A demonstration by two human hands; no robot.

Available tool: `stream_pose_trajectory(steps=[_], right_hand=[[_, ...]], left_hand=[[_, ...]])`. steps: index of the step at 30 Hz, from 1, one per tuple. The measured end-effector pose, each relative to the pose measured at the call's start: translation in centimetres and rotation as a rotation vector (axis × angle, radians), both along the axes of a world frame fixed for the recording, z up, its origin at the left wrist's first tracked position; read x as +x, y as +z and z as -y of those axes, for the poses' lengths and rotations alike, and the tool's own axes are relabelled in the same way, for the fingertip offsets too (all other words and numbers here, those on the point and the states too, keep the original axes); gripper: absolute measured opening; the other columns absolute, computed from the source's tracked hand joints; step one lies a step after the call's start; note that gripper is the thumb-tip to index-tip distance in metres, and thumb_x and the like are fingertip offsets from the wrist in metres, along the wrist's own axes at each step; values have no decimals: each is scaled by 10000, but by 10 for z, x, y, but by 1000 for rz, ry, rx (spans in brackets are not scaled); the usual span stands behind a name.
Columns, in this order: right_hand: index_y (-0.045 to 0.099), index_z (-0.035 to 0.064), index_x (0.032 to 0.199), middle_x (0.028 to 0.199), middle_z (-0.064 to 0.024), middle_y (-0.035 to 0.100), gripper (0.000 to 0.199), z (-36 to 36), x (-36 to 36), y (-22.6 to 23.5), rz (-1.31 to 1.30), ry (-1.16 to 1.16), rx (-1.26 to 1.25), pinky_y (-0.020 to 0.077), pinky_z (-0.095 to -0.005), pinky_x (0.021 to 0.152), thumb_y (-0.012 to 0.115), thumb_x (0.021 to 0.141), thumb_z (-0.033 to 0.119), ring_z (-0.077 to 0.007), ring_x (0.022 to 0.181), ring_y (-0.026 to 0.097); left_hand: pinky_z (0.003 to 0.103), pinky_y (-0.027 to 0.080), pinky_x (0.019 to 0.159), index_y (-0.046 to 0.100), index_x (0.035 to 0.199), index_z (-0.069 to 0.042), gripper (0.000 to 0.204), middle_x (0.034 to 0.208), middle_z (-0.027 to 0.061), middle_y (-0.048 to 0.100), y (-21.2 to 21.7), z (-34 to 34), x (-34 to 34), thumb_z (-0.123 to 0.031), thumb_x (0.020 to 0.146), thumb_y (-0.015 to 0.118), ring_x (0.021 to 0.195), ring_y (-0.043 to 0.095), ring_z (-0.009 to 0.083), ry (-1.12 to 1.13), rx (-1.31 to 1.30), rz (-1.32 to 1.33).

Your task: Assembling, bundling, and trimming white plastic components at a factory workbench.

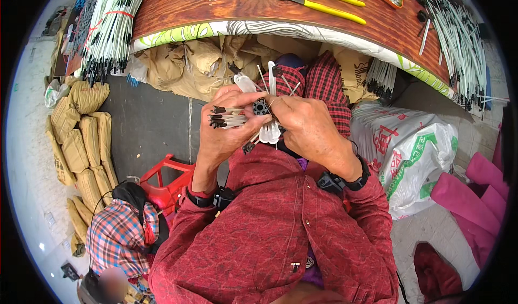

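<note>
Left hand is gripping a bundle of white black-tipped rods; right hand is pinching a black round hub between fingertips. Yellow-handled pliers are lying at twelve o'clock on the wooden table.

Both forearms rise from the lower edge in red sleeves, each wrist banded in black; the left hand is curled shut, thumb uppermost; the right hand meets it, fingers bent inward and pinching.

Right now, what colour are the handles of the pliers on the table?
Yellow: the pliers lie on the wooden table, clearest in the head view.
</note>
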State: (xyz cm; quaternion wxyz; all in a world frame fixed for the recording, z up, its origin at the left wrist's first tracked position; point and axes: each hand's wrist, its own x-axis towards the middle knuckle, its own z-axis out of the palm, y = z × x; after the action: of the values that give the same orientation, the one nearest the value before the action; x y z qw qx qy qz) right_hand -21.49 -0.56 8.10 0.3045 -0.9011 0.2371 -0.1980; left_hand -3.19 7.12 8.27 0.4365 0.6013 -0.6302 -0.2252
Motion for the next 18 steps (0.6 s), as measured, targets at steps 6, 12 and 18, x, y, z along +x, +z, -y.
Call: stream_pose_trajectory(steps=[6,12,18], right_hand=[[585,-59,1124,846,-175,643,480,-5,0,-10,59,-32,53,523,-460,621,597,644,-85,-372,780,654],[596,-58,1069,828,-172,641,442,-2,0,-5,15,11,22,523,-462,608,596,629,-94,-374,756,655],[604,-41,934,787,-163,636,326,2,-2,-4,30,41,-18,512,-461,580,619,609,-71,-379,728,651]], left_hand=[[330,448,749,740,1010,-62,363,624,-7,574,1,-1,-2,-61,656,822,650,532,160,35,-18,18],[326,448,741,741,1001,-70,355,617,-16,551,-1,2,-1,-62,654,814,641,523,163,1,-44,55],[331,443,742,748,968,-76,330,621,-21,523,-5,5,-1,-72,646,819,648,510,164,-10,-56,58]])
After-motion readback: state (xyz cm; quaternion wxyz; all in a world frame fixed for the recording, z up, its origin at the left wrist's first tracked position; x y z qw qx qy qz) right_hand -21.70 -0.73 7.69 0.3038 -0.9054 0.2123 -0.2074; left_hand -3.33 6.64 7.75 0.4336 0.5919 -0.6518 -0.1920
